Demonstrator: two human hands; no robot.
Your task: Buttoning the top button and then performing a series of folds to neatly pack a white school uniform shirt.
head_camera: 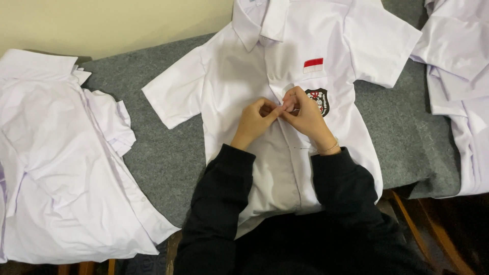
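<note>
Both hands pinch the shirt's front placket.
Left hand [253, 121] and right hand [304, 114] grip the white shirt [239, 71], badge [319, 100] at three o'clock; keeping the edges aligned seems wise.

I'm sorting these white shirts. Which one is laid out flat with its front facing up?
The middle shirt, under both hands, lies flat with collar, sleeves and chest badge showing. The shirts on the left are crumpled in a heap, and the shirt on the right is partly out of frame.
</note>
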